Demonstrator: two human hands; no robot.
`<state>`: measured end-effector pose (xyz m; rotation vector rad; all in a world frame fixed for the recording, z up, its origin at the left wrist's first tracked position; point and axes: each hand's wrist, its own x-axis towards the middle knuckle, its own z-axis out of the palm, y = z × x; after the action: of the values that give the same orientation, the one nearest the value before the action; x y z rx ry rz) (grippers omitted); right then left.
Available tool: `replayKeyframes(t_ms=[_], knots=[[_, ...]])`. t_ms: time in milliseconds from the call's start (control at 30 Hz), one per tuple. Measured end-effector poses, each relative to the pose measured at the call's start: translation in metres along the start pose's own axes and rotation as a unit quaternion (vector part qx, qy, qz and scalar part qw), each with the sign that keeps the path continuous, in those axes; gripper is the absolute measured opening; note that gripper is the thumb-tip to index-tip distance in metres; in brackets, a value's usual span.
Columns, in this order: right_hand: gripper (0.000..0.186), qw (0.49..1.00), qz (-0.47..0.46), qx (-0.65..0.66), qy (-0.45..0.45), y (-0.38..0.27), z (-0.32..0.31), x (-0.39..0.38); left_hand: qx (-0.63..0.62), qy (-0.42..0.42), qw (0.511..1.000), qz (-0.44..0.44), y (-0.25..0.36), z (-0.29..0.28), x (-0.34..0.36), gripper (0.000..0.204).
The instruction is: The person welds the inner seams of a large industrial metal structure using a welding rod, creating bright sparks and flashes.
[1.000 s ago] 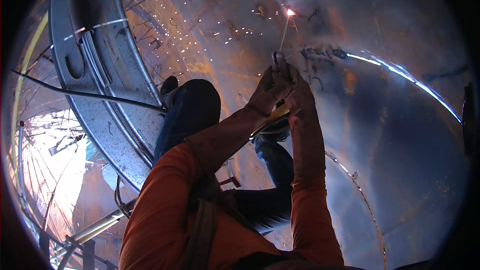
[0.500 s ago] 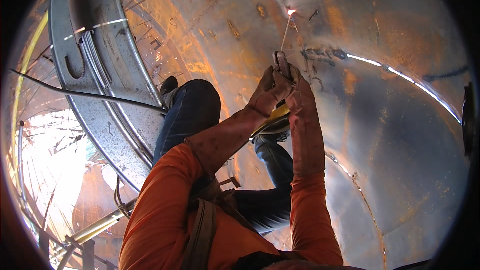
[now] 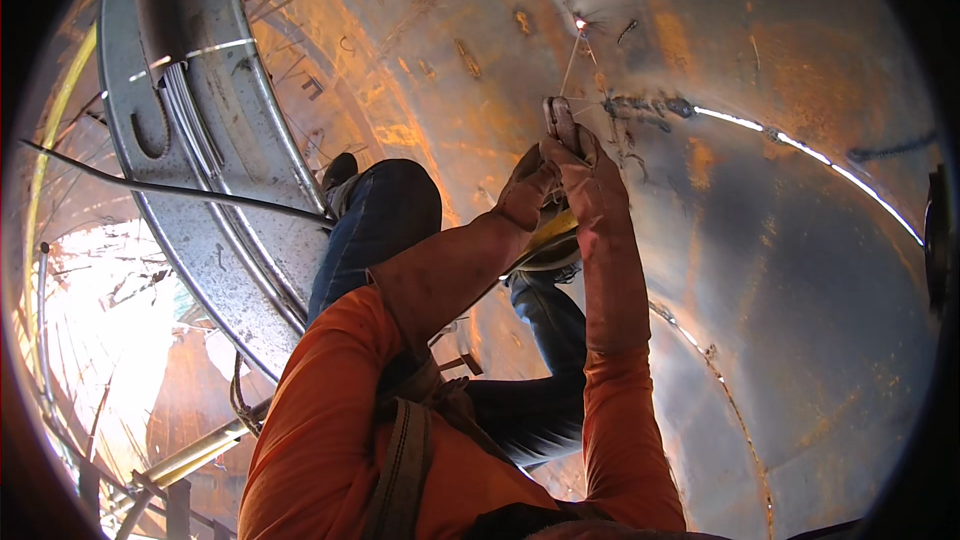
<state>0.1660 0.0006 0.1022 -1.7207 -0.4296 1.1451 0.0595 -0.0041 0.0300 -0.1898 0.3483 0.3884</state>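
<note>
Both my hands wear long reddish-brown leather gauntlets and are closed together in front of me. My right hand (image 3: 590, 175) grips an electrode holder, whose jaws (image 3: 560, 118) stick up past the fingers. My left hand (image 3: 527, 190) is closed against the right one at the holder; its fingertips are partly hidden. A thin welding rod (image 3: 569, 70) runs from the jaws up to a small bright arc (image 3: 581, 25) on the rusty steel plate (image 3: 690, 30). Below the hands hangs something yellow and dark (image 3: 553, 238), partly covered by my sleeves.
On the left stands a curved grey metal channel (image 3: 225, 230), carrying a tube of spare rods (image 3: 185, 100) and a dark cable (image 3: 180, 187). Light shines through a curved gap (image 3: 820, 160) in the plate at right. My bent knee (image 3: 390, 205) is beside the channel.
My hands and the holder have shifted slightly left, and the rod leans a little differently. The glow at its tip looks smaller. The channel and my legs have stayed put.
</note>
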Motion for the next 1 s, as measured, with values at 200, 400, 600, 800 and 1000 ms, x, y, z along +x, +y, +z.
replayKeyframes(t_ms=[200,400,600,800,1000], knots=[[0.039,0.867,-0.113,-0.483,-0.052,-0.018,-0.029,-0.019,0.228,-0.022,0.963,0.143,-0.005,0.000,0.003,0.029],[0.040,0.996,0.016,0.013,-0.088,-0.007,-0.018,-0.023,0.088,-0.079,0.984,0.133,-0.005,0.013,-0.011,0.029],[0.048,0.988,0.045,0.147,-0.028,-0.001,-0.024,0.001,0.062,-0.048,0.994,0.072,0.012,0.021,-0.017,0.035],[0.042,0.957,0.075,0.263,-0.099,0.013,-0.043,0.018,0.062,-0.052,0.996,0.037,0.014,0.021,-0.014,0.043],[0.039,0.938,0.114,0.327,-0.031,0.005,-0.040,0.017,0.107,-0.015,0.994,0.010,0.011,0.003,0.000,0.046]])
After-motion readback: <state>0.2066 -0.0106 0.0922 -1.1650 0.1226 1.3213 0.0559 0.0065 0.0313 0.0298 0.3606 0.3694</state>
